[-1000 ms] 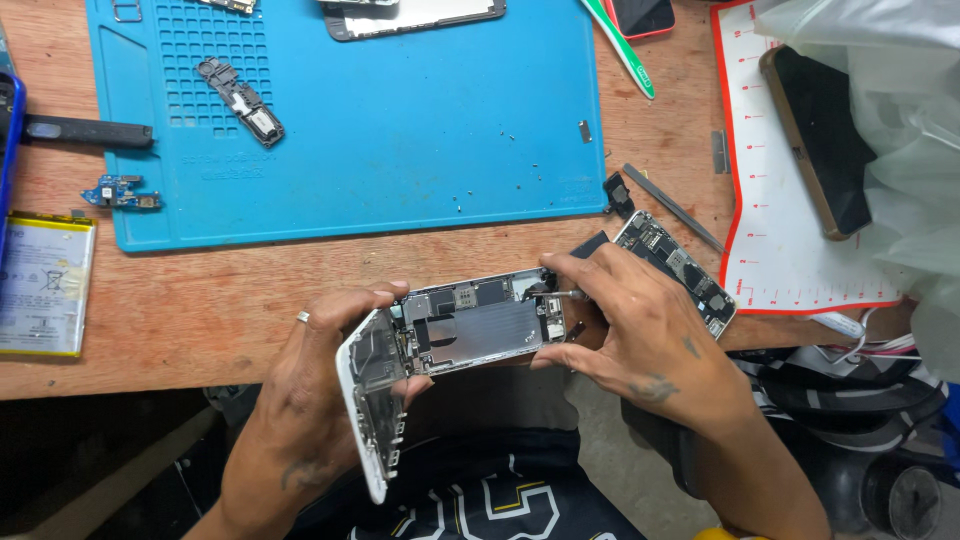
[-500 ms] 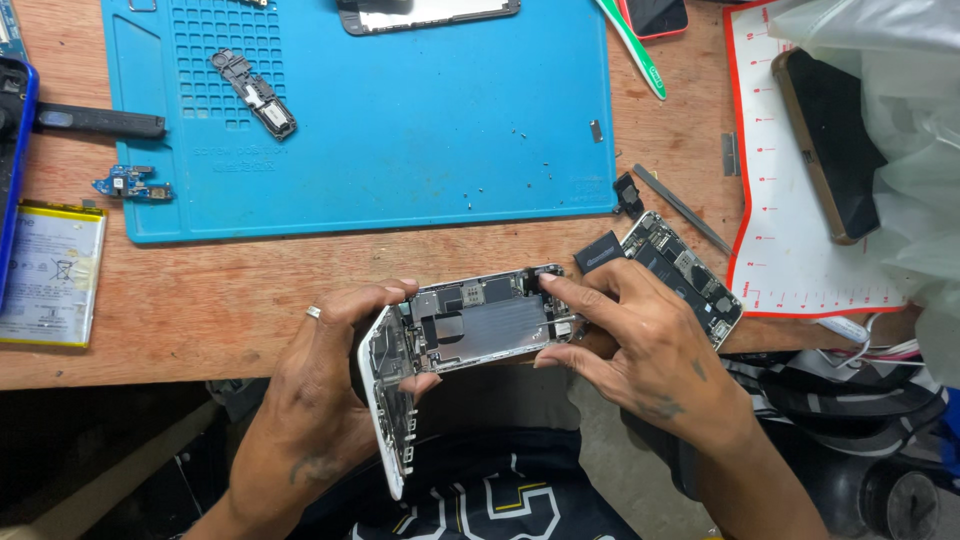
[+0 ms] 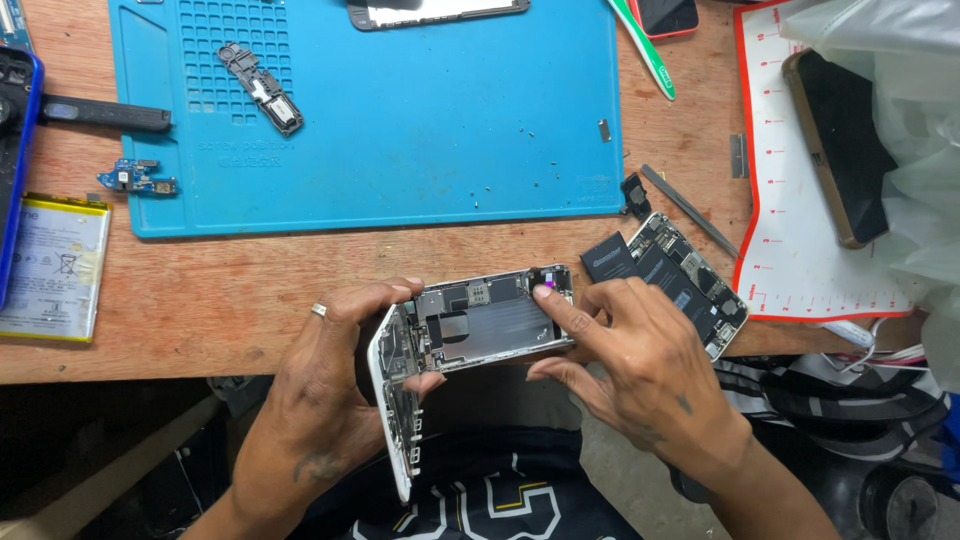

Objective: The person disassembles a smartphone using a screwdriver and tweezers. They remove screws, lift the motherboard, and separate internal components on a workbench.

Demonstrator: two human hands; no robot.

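The left hand (image 3: 325, 400) is gripping the opened silver metal phone body (image 3: 480, 322) at its hinge end; the right hand (image 3: 640, 365) is pinching its far end, forefinger pressing on top.

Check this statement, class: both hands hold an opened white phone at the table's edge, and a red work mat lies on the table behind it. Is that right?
Not quite: the work mat is blue, not red, as the head view shows. The rest stands: the left hand and the right hand hold the opened white phone at the edge of the table.
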